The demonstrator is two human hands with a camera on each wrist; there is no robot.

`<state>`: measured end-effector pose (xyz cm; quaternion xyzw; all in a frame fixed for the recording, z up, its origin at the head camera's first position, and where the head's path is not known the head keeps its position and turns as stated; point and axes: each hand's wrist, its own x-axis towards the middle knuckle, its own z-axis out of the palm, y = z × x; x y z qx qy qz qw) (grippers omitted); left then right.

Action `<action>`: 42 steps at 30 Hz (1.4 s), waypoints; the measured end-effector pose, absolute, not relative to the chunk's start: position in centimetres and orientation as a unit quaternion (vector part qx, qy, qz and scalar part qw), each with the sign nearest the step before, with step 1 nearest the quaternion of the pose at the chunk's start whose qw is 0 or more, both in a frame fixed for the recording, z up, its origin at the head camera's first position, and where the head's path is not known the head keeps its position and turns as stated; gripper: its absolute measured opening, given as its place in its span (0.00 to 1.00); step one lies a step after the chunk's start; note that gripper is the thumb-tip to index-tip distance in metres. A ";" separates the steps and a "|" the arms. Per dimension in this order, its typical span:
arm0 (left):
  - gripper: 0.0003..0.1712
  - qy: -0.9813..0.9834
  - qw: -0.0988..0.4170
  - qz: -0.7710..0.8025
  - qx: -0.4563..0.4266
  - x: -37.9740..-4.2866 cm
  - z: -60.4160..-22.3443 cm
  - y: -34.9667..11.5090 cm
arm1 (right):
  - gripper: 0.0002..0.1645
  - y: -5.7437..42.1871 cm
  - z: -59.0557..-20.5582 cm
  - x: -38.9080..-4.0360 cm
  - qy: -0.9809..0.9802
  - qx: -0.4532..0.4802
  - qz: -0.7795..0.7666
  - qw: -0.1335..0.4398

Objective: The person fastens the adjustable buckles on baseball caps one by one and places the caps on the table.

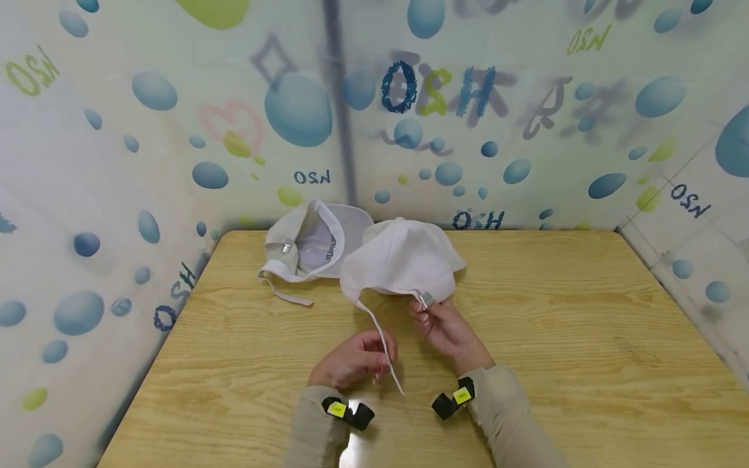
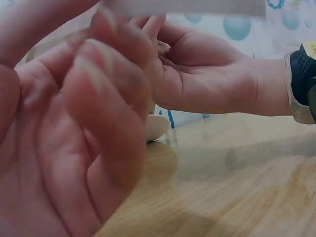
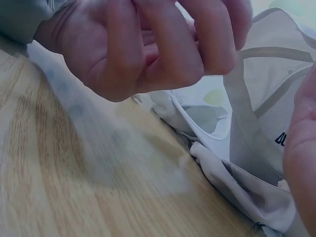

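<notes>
A white cap (image 1: pixel 404 257) stands on the table with its rear opening towards me. At the right end of that opening, my right hand (image 1: pixel 447 328) pinches the cap's edge beside the metal buckle (image 1: pixel 425 299). A long thin strap (image 1: pixel 374 318) hangs from the opening's left end. My left hand (image 1: pixel 354 357) pinches the strap near its lower end, which sticks out below the fingers. In the left wrist view a pale, blurred strip of the strap (image 2: pixel 192 7) crosses the top. The right wrist view shows the cap's inside (image 3: pixel 256 108) and its seam bands.
A second white cap (image 1: pixel 304 244) lies on its side at the back left, its inside showing and its loose strap (image 1: pixel 287 298) on the wooden table (image 1: pixel 556 312). Its brim reaches behind the first cap. A printed curtain wall (image 1: pixel 526 162) stands at the table's far edge.
</notes>
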<state>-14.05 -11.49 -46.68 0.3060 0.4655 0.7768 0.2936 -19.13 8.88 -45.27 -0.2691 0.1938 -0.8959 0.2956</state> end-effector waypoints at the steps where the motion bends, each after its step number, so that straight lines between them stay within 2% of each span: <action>1: 0.04 0.465 0.289 0.776 0.312 -14.1 -46.7 -11.5 | 0.09 8.9 -45.3 -19.1 0.192 -0.270 -0.896 0.296; 7: 0.03 0.475 0.263 0.781 0.307 -13.9 -46.6 -11.5 | 0.09 8.9 -45.4 -19.1 0.185 -0.265 -0.899 0.295; 12: 0.04 0.490 0.215 0.802 0.265 -13.8 -46.4 -11.7 | 0.09 8.8 -45.4 -19.1 0.190 -0.258 -0.901 0.293; 18: 0.09 0.452 0.155 0.835 0.272 -13.9 -46.3 -11.6 | 0.09 8.8 -45.3 -19.0 0.223 -0.238 -0.898 0.297; 23: 0.10 0.423 0.121 0.857 0.267 -14.1 -46.2 -11.5 | 0.08 8.8 -45.2 -18.9 0.249 -0.227 -0.892 0.301; 36: 0.13 0.391 0.059 0.896 0.202 -14.8 -46.1 -11.8 | 0.07 8.3 -45.0 -19.1 0.297 -0.254 -0.869 0.304; 42: 0.12 0.397 0.054 0.896 0.192 -14.7 -46.1 -11.8 | 0.08 8.2 -44.8 -18.8 0.316 -0.253 -0.863 0.301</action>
